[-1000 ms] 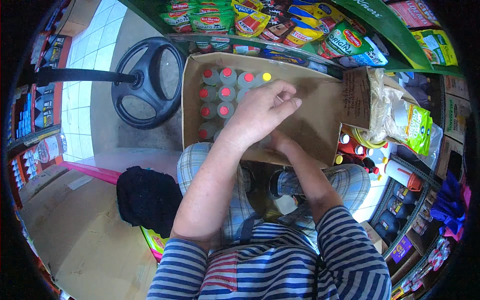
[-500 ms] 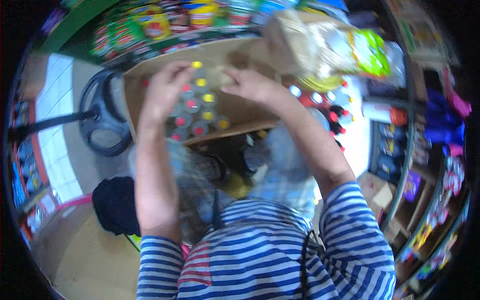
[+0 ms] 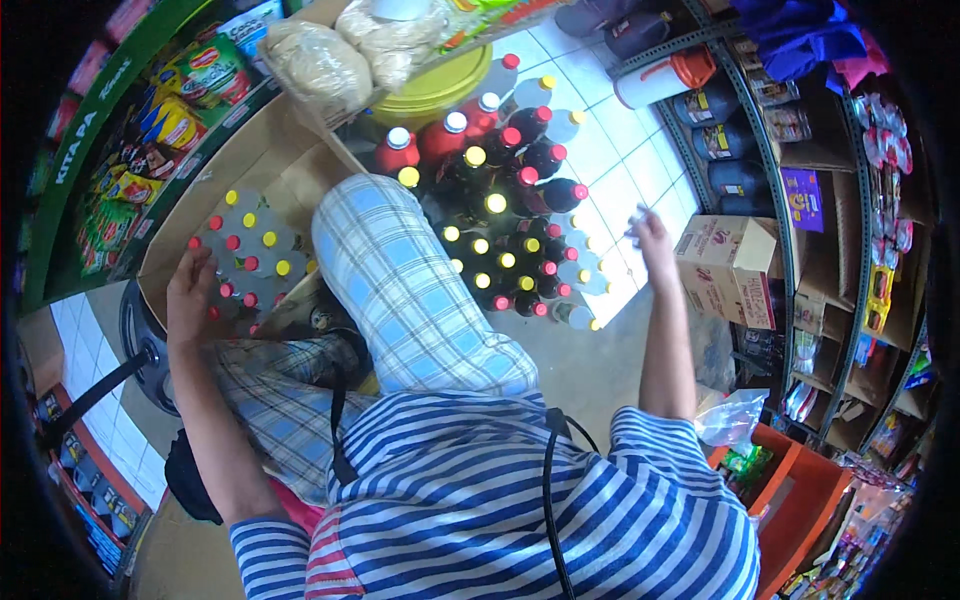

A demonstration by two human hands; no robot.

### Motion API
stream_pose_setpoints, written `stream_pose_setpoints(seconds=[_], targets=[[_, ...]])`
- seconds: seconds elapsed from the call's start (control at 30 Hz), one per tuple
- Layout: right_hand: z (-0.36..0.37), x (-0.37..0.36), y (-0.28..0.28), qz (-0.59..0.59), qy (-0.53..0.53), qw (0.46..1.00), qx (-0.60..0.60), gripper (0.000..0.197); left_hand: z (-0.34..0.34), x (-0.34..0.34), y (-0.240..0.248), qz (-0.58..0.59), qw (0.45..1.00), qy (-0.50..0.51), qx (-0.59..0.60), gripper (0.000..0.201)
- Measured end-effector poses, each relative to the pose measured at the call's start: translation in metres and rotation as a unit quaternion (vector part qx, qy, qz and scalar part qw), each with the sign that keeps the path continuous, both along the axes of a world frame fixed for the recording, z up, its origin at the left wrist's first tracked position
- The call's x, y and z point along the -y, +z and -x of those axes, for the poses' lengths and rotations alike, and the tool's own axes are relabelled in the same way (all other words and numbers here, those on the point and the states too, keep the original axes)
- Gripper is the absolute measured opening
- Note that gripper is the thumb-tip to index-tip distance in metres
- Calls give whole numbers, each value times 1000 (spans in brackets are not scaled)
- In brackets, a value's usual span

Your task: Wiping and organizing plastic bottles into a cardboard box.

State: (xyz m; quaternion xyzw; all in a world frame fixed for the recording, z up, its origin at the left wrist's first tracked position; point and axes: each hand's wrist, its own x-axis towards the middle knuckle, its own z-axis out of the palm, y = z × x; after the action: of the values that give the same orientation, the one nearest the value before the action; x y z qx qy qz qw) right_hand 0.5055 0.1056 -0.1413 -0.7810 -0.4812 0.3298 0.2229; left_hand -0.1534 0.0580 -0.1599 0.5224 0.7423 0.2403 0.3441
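My left hand [image 3: 190, 285] rests over the near left edge of a cardboard box [image 3: 290, 150]. Its fingers are loosely bent, with nothing visible in them. Beside it, clear bottles [image 3: 250, 245] with red and yellow caps stand grouped inside the box. Out to the right, my right hand [image 3: 655, 242] is raised over the tiled floor, its fingers closed around a small whitish thing [image 3: 636, 222], too blurred to name. Left of that hand, dark bottles [image 3: 510, 240] with red and yellow caps stand close together on the floor, alongside clear ones [image 3: 580, 270].
Red bottles [image 3: 440, 140] with white caps stand by a yellow round lid [image 3: 435, 90]. Bags of pale contents [image 3: 320, 65] lie at the far side. A closed carton [image 3: 725, 265] sits by the right shelves [image 3: 815, 270]. A black fan-like round base [image 3: 145, 350] is at left.
My view has swung right. My right hand has left the box and moved out to the right over the floor. My left hand has drawn back to the box's near left edge.
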Motion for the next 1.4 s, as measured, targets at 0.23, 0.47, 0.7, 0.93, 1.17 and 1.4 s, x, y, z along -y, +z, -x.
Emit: stream_pose_setpoints(seconds=[0.23, 0.47, 0.7, 0.93, 1.17, 1.4], targets=[[-102, 157, -182, 248, -60, 943, 212, 50, -34, 34, 41, 45, 997, 32, -55, 25], [-88, 178, -214, 326, -183, 920, 121, 58, -16, 87, 66, -8, 982, 105, -154, 24], [-115, 187, -290, 205, -67, 952, 218, 38, -7, 96, 51, -1, 970, 100, -220, 22], [-95, 142, -272, 170, -95, 959, 205, 57, -17, 94, 54, -13, 972, 91, -215, 21], [-5, 101, -174, 300, 27, 898, 320, 81, -24, 97, 60, -2, 970, 124, -209, 21], [-27, 107, -204, 201, 42, 933, 296, 63, -18, 94, 57, -10, 973, 114, -201, 21]])
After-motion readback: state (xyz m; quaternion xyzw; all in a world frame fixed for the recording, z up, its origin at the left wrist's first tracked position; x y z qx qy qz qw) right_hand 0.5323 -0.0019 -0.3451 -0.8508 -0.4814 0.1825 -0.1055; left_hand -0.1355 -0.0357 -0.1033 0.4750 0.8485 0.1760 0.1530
